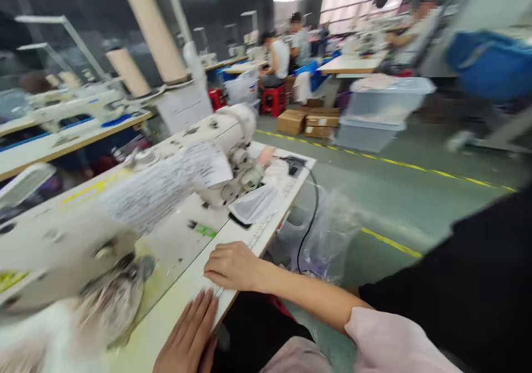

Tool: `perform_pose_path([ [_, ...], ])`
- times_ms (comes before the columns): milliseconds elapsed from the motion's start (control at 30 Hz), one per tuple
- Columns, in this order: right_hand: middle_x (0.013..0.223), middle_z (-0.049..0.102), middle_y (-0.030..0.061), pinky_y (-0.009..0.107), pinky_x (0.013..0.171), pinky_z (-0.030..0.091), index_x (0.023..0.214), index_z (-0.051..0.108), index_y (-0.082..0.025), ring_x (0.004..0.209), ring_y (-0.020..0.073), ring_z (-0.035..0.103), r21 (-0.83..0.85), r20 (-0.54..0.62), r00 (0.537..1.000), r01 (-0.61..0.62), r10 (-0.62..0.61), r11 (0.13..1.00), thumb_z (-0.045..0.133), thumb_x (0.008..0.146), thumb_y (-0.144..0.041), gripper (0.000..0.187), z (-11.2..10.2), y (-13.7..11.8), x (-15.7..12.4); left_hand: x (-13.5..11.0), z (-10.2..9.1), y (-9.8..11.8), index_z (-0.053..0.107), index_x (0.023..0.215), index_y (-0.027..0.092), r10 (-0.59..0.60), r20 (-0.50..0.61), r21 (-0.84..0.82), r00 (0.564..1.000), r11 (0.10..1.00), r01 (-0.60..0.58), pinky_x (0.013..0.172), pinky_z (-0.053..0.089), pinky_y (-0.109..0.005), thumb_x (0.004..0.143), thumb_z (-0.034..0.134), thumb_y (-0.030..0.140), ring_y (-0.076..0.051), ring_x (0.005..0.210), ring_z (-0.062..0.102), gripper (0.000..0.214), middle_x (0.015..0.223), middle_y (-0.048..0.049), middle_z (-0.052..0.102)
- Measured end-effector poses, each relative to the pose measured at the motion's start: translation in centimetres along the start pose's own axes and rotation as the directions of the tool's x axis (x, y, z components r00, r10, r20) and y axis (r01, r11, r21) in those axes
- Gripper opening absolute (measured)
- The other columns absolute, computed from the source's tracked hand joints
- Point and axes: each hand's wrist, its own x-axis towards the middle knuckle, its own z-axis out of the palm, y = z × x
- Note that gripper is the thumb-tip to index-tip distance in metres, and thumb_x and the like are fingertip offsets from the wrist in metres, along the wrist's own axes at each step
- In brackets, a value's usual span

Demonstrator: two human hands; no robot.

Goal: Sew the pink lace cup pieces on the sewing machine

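Observation:
My left hand (187,334) lies palm down on the pale sewing table (160,312), fingers stretched out and close together. Just beyond it, my right hand (233,265) rests near the table's edge, fingers lying slightly bent on the surface. Nothing shows in either hand; the right palm is hidden. Green thread snips (202,229) lie on the machine bed past the right hand. A white sewing machine (174,168) stands behind, with a printed sheet (166,182) across its arm. Another paper (255,202) partly covers a dark flat object (240,220).
Large thread cones (153,26) rise behind the machine. A black cable (316,212) hangs off the table end beside clear plastic bags (332,234). Plastic bins (376,107) and cardboard boxes (307,121) stand across the aisle. People (276,60) sit at other tables. Dark clothing (469,279) fills the right side.

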Motion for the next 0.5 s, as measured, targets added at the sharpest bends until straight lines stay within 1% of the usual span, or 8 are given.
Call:
perform_pose_path([
  [33, 0.076, 0.067, -0.0018, 0.027, 0.060, 0.036, 0.076, 0.064, -0.020, 0.071, 0.0127, 0.057, 0.022, 0.046, 0.998, 0.047, -0.048, 0.999, 0.055, 0.095, -0.029, 0.023, 0.1, -0.7, 0.6, -0.2, -1.0, 0.2, 0.031, 0.151, 0.016, -0.073, 0.041, -0.021, 0.996, 0.997, 0.074, 0.102, 0.051, -0.029, 0.091, 0.050, 0.024, -0.022, 0.129, 0.053, 0.063, 0.144, -0.0083, 0.052],
  [100, 0.079, 0.067, -0.0011, 0.027, 0.061, 0.037, 0.080, 0.064, -0.019, 0.072, 0.0126, 0.058, 0.064, 0.111, 0.985, 0.128, -0.135, 0.990, 0.054, 0.096, -0.027, 0.020, 0.6, -1.6, 2.0, -1.0, -2.6, 0.3, 0.036, 0.149, 0.017, -0.181, 0.097, -0.041, 0.979, 0.982, 0.186, 0.106, 0.049, -0.032, 0.093, 0.049, 0.023, -0.022, 0.134, 0.049, 0.058, 0.146, -0.0080, 0.050],
  [200, 0.087, 0.068, 0.0005, 0.026, 0.065, 0.040, 0.092, 0.066, -0.019, 0.079, 0.0141, 0.060, 0.130, 0.142, 0.956, 0.238, -0.256, 0.962, 0.055, 0.095, -0.022, 0.011, 1.7, -2.0, 4.3, -3.4, -4.4, -0.6, 0.045, 0.142, 0.017, -0.261, 0.128, -0.011, 0.957, 0.964, 0.264, 0.106, 0.048, -0.036, 0.095, 0.052, 0.032, -0.022, 0.131, 0.052, 0.050, 0.142, -0.0076, 0.054],
  [267, 0.096, 0.068, 0.0025, 0.027, 0.070, 0.044, 0.100, 0.065, -0.019, 0.087, 0.0162, 0.061, 0.160, 0.121, 0.940, 0.299, -0.320, 0.941, 0.056, 0.093, -0.016, 0.012, 2.7, -2.0, 5.9, -5.5, -5.3, -1.7, 0.052, 0.135, 0.017, -0.315, 0.095, 0.022, 0.944, 0.949, 0.314, 0.103, 0.050, -0.036, 0.095, 0.053, 0.030, -0.022, 0.126, 0.056, 0.043, 0.137, -0.0082, 0.059],
  [367, 0.110, 0.067, 0.0064, 0.030, 0.078, 0.047, 0.108, 0.062, -0.018, 0.100, 0.0199, 0.059, 0.156, 0.064, 0.921, 0.371, -0.384, 0.915, 0.054, 0.088, -0.007, 0.024, 4.4, -2.2, 8.5, -7.9, -6.0, -4.2, 0.057, 0.128, 0.015, -0.440, -0.004, 0.105, 0.898, 0.893, 0.438, 0.097, 0.052, -0.037, 0.093, 0.056, 0.020, -0.023, 0.117, 0.060, 0.036, 0.126, -0.0103, 0.065],
  [400, 0.111, 0.066, 0.0075, 0.031, 0.079, 0.048, 0.110, 0.062, -0.017, 0.102, 0.0210, 0.058, 0.141, 0.056, 0.916, 0.386, -0.397, 0.912, 0.054, 0.087, -0.006, 0.027, 5.1, -2.3, 9.4, -8.2, -6.0, -5.3, 0.057, 0.127, 0.014, -0.468, -0.031, 0.135, 0.883, 0.874, 0.468, 0.095, 0.052, -0.038, 0.091, 0.057, 0.019, -0.024, 0.115, 0.061, 0.036, 0.123, -0.0111, 0.066],
  [433, 0.111, 0.066, 0.0084, 0.032, 0.079, 0.048, 0.111, 0.062, -0.017, 0.102, 0.0219, 0.058, 0.126, 0.059, 0.911, 0.400, -0.409, 0.908, 0.054, 0.087, -0.007, 0.028, 5.7, -2.5, 10.3, -8.3, -6.0, -6.4, 0.056, 0.127, 0.013, -0.478, -0.048, 0.163, 0.877, 0.863, 0.479, 0.094, 0.052, -0.040, 0.091, 0.058, 0.019, -0.025, 0.114, 0.061, 0.037, 0.122, -0.0121, 0.066],
  [500, 0.111, 0.066, 0.0089, 0.034, 0.078, 0.048, 0.115, 0.060, -0.017, 0.098, 0.0221, 0.058, 0.102, 0.078, 0.894, 0.433, -0.441, 0.896, 0.055, 0.088, -0.012, 0.028, 7.1, -2.8, 11.9, -8.0, -5.7, -8.6, 0.056, 0.126, 0.011, -0.453, -0.061, 0.210, 0.890, 0.866, 0.455, 0.093, 0.053, -0.044, 0.089, 0.060, 0.020, -0.029, 0.114, 0.060, 0.038, 0.120, -0.0143, 0.066],
])
